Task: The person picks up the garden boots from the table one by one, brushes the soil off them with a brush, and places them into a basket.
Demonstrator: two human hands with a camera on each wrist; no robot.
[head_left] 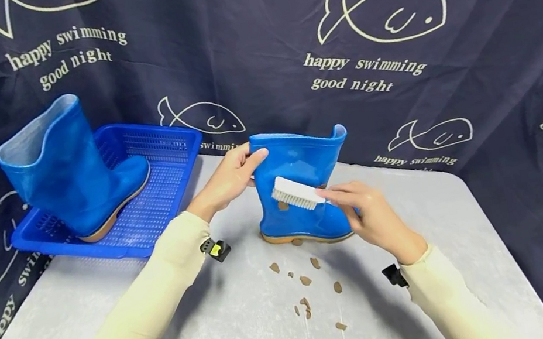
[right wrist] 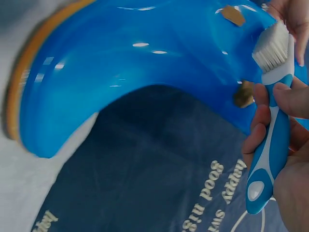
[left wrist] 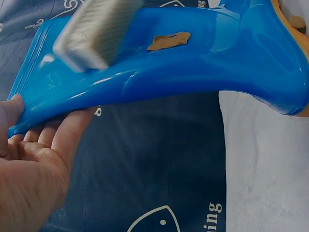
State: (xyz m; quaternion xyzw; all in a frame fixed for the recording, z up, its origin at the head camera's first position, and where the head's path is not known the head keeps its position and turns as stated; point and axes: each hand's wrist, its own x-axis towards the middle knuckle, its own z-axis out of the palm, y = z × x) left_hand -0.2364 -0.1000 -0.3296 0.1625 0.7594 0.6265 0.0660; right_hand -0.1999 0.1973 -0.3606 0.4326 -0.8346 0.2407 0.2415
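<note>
A blue rubber boot (head_left: 295,151) with a tan sole stands on the table, toe to the right. My left hand (head_left: 227,179) grips its upper rim at the back, thumb outside, as the left wrist view also shows. In my right hand (head_left: 371,213) is a scrub brush (right wrist: 270,125) with a blue and white handle and pale bristles. The bristles are over the side of the boot's shaft, blurred in the left wrist view. A brown mud patch (left wrist: 169,41) clings to the shaft below the brush, and another brown lump (right wrist: 244,94) sticks to the front.
At the left, a second blue boot (head_left: 64,172) stands in a blue plastic basket (head_left: 187,141). Several brown mud bits (head_left: 306,281) lie scattered on the grey table (head_left: 243,328) before the boot. A dark fish-print curtain (head_left: 252,48) hangs behind.
</note>
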